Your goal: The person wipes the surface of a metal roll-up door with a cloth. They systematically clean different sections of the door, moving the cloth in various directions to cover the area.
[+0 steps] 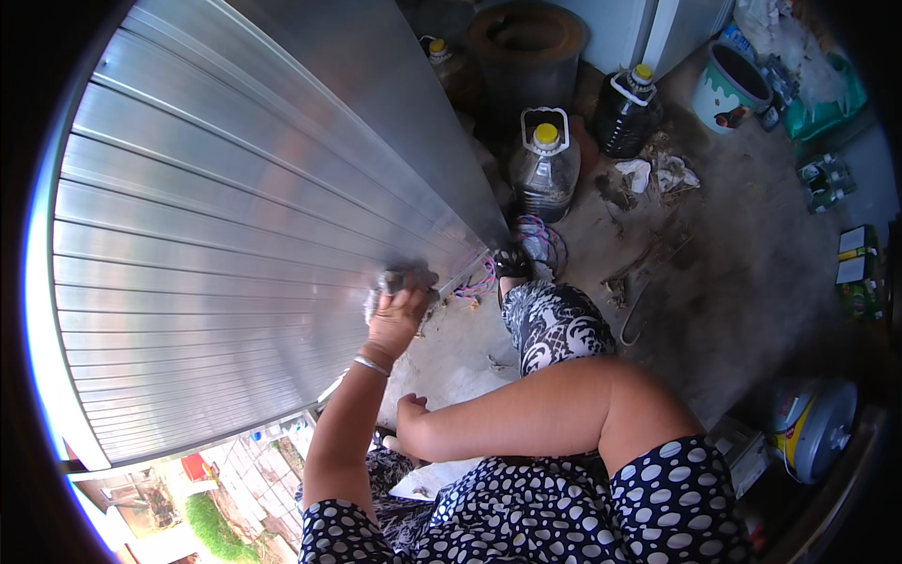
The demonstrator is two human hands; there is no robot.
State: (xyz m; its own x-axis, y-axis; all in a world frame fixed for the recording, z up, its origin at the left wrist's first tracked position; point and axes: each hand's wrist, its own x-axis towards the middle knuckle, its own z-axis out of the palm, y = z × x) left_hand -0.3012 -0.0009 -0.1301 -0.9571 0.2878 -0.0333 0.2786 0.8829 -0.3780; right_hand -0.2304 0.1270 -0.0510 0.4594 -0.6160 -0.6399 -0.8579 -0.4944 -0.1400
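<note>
My left hand (398,318), with a silver bracelet at the wrist, presses a crumpled grey cloth (410,276) against the ribbed metal door panel (216,226). Its fingers are closed over the cloth, close to the panel's lower edge. Bent across my lap, my right arm ends in my right hand (412,423), low beside my left knee. Most of that hand's fingers are hidden, so its grip does not show. My patterned trouser leg (554,324) reaches forward to a dark shoe (512,263) by the door's bottom corner.
Beyond the panel stand a clear jug with a yellow cap (547,174), a dark jug (628,113) and a round rusty-topped stove (526,47). Coiled cord (550,240) lies near my shoe. Rightward are a white-and-green bucket (731,89), packed bottles (827,183) and a round container (817,432).
</note>
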